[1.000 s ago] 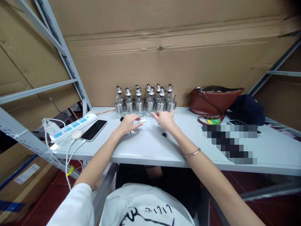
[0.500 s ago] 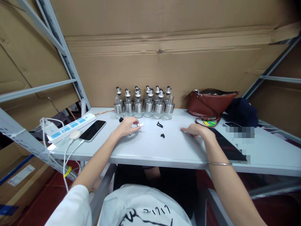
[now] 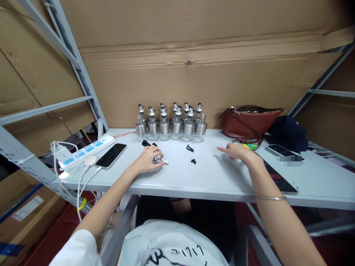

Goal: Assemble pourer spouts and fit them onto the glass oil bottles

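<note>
Since approx 1 s ago, right hand (image 3: 237, 152) has swung off the centre to 2 o'clock, now resting on the table (image 3: 210, 177), fingers loosely extended, holding nothing. Left hand (image 3: 146, 159) has slid nearer, curled round a small metal spout cap (image 3: 159, 160), w/ its white tip poking out at 3 o'clock. Small black plugs (image 3: 193, 161) lie between the hands. Further back, at 12 o'clock, glass dispenser bottles (image 3: 172, 123) stand clustered, capped, apparently empty. Brown bag (image 3: 249, 120) at 1 o'clock: contents can't be told.
</note>
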{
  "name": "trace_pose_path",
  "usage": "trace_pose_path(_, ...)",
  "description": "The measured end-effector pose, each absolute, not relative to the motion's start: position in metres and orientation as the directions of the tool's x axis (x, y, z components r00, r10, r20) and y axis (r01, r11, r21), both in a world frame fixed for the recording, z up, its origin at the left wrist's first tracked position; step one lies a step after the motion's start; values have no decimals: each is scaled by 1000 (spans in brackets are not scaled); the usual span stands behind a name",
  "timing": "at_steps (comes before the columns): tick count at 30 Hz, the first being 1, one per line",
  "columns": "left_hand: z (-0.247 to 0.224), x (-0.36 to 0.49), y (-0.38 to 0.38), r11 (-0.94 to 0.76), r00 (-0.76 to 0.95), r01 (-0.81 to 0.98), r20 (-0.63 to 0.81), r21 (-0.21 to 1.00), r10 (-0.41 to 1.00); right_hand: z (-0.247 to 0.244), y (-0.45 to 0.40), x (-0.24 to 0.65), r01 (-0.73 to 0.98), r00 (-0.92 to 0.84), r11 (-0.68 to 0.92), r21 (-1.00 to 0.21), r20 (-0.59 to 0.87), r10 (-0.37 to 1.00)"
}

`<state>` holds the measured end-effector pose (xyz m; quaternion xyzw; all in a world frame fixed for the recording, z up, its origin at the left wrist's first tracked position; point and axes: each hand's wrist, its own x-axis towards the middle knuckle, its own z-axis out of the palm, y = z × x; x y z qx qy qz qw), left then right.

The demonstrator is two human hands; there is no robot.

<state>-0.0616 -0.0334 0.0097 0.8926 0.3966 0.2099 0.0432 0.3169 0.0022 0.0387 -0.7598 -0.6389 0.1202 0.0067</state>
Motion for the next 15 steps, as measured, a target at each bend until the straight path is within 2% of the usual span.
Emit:
trace_pose_path(3,9,-70,-37,-646,553,705,344,291,759,42,-15,302,972,59,-70,-225,-56,997)
trace_pose_path(7,3,-82,-43,-598,498,722,339,348,798,43,-45,272,909,-203,247,-337,162,966)
trace_pose_path(9,-1,-84,-44,-589,490,719,332,369,806,44,-59,255,835,-343,404,-373,221,913)
trace_pose_path(12,-5,-82,-43,-600,509,703,319,382,800,42,-75,226,699,-549,584,-413,213,808)
trace_pose_path(15,-8,-76,-41,-625,539,688,316,370,781,34,-82,196,594,-693,673,-441,143,706)
